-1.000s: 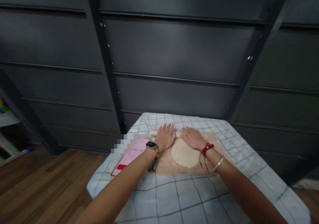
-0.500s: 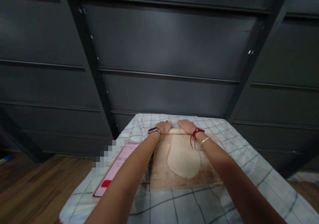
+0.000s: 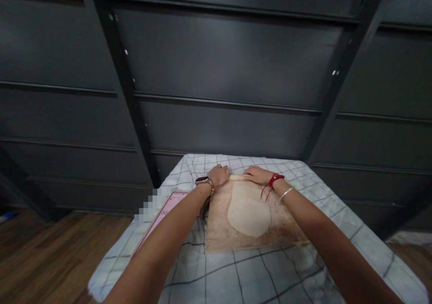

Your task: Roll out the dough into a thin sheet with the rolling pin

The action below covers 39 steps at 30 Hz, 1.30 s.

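Observation:
A pale sheet of flattened dough (image 3: pixel 249 211) lies on a wooden board (image 3: pixel 219 236), its far end reaching up to a light rolling pin (image 3: pixel 237 177). The pin lies crosswise near the board's far edge. My left hand (image 3: pixel 219 174), with a watch and beaded bracelet at the wrist, is closed around the pin's left part. Toward the pin's right part, my right hand (image 3: pixel 259 175) has its fingers curled over it; a red cord and a pale bangle circle that wrist. Both hands hide the pin's ends.
A checked white cloth (image 3: pixel 219 277) covers the table under the board. Left of the board lies a pink-screened phone (image 3: pixel 168 207), partly behind my left forearm. Dark metal panels (image 3: pixel 229 128) rise behind the table, and wooden floor (image 3: pixel 67 250) shows at the left.
My hands have moved slightly apart, and the right fingers now curl over the rolling pin where they lay flatter before. The dough looks much the same.

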Each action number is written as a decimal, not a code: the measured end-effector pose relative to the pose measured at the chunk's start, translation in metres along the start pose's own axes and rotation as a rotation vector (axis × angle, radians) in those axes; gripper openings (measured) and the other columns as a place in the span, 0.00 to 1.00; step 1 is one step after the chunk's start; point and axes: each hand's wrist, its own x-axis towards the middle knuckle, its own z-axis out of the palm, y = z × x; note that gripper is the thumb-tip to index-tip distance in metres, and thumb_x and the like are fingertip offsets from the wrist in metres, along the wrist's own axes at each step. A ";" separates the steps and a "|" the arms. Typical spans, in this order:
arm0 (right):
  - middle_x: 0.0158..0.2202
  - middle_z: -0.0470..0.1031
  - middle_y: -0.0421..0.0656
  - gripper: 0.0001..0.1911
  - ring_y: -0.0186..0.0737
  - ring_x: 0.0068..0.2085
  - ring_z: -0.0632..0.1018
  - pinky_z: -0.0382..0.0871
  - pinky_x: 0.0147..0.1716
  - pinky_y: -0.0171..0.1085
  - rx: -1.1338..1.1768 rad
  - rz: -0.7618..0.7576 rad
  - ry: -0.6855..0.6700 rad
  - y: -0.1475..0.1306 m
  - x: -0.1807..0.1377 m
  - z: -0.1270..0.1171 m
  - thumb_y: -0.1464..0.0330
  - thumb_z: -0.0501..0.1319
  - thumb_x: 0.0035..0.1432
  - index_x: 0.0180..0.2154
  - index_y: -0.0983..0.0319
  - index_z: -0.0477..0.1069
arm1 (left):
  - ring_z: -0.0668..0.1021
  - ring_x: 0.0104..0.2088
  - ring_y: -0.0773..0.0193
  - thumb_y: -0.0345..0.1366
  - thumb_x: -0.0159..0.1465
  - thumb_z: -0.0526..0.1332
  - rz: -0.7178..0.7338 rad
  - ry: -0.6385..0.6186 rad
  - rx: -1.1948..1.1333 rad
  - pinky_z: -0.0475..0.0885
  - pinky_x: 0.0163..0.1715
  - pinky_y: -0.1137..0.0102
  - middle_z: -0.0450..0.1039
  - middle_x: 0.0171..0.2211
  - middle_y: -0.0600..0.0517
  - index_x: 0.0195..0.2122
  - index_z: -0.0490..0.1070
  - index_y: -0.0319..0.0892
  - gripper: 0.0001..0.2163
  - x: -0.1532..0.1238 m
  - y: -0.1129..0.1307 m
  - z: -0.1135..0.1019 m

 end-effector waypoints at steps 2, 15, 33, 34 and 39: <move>0.50 0.70 0.45 0.19 0.45 0.47 0.74 0.72 0.45 0.46 -0.013 -0.015 -0.011 0.002 0.008 -0.002 0.60 0.59 0.63 0.51 0.63 0.68 | 0.77 0.46 0.58 0.38 0.70 0.44 0.009 0.010 0.009 0.69 0.43 0.67 0.75 0.46 0.42 0.47 0.69 0.38 0.17 -0.005 -0.002 -0.005; 0.47 0.69 0.53 0.13 0.47 0.47 0.71 0.64 0.49 0.44 -0.147 -0.069 -0.027 0.015 -0.027 -0.042 0.66 0.55 0.64 0.46 0.66 0.71 | 0.78 0.39 0.55 0.39 0.71 0.36 0.180 0.189 0.128 0.68 0.36 0.66 0.75 0.39 0.43 0.47 0.66 0.40 0.21 -0.048 0.019 -0.039; 0.53 0.72 0.47 0.21 0.44 0.53 0.70 0.62 0.54 0.49 -0.027 0.094 -0.050 0.037 -0.040 0.021 0.59 0.44 0.69 0.52 0.58 0.69 | 0.72 0.49 0.57 0.35 0.70 0.40 0.243 0.203 0.142 0.69 0.47 0.66 0.71 0.46 0.42 0.50 0.67 0.36 0.19 -0.024 0.047 -0.006; 0.52 0.72 0.47 0.19 0.44 0.52 0.71 0.64 0.53 0.49 -0.020 0.110 -0.057 0.039 -0.037 0.020 0.59 0.47 0.68 0.51 0.59 0.69 | 0.72 0.49 0.56 0.35 0.70 0.40 0.224 0.183 0.140 0.69 0.46 0.65 0.71 0.46 0.42 0.50 0.68 0.37 0.19 -0.019 0.048 -0.007; 0.53 0.69 0.47 0.19 0.44 0.50 0.73 0.68 0.50 0.49 0.009 0.135 -0.106 0.040 -0.039 0.020 0.59 0.57 0.64 0.52 0.61 0.67 | 0.72 0.50 0.53 0.38 0.70 0.40 0.136 0.060 0.049 0.69 0.44 0.62 0.72 0.48 0.41 0.52 0.67 0.38 0.20 -0.010 0.047 -0.004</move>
